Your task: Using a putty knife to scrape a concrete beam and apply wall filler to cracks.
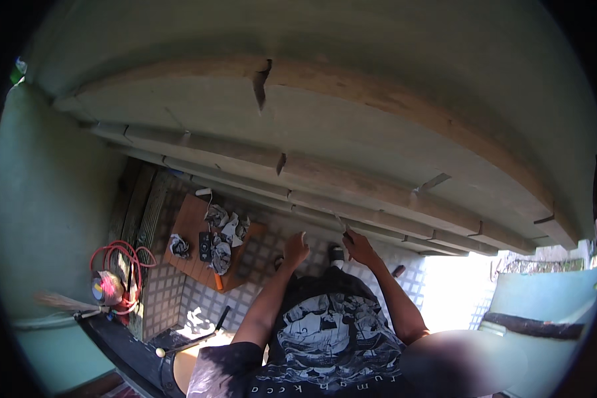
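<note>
My right hand (359, 248) is closed round the dark handle of a slim tool with a thin, pale blade (339, 219). Its blade points up at the lower ledges of the wall; whether it touches them I cannot tell, and its exact kind is too small to make out. My left hand (296, 251) is raised beside it, fingers curled in and thumb upward. A small whitish spot shows at the thumb, and what those fingers hold, if anything, is hidden. In front of both hands run long horizontal wooden ledges (351, 174) with dark gaps and notches along a grey-green wall (404, 86).
To the left stands a brown wooden table (186, 223) bearing crumpled newspaper (220, 255), a black case (205, 247), an orange-handled tool (219, 282) and a small white roller (203, 192). A red hose (148, 256) coils farther left, near a broom (63, 302). Checkered tiles (168, 295) cover the floor.
</note>
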A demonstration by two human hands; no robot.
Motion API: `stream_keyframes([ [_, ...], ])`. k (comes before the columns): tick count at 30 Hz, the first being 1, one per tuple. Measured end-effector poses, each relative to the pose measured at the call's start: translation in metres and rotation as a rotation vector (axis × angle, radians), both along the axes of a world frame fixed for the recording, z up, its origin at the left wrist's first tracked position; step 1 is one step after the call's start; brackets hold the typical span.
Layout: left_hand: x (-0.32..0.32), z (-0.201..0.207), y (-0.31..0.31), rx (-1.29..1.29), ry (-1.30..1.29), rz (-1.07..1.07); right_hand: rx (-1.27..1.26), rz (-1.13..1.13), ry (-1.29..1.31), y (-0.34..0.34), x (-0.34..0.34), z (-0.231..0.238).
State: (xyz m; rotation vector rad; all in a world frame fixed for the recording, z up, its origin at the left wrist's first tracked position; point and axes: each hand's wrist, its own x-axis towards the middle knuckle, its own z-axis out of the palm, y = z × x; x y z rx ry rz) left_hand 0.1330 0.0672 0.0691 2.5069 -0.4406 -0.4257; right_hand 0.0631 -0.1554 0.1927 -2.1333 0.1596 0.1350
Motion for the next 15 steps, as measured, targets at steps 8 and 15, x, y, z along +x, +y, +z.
stream_keyframes([
  [8, -0.007, -0.005, -0.014, -0.205, 0.184, -0.001, -0.088, 0.18, 0.097, 0.007, 0.077, 0.007],
  [15, -0.042, -0.015, -0.036, -0.259, 0.255, 0.162, -0.34, 0.379, 0.03, 0.007, 0.113, -0.024],
])
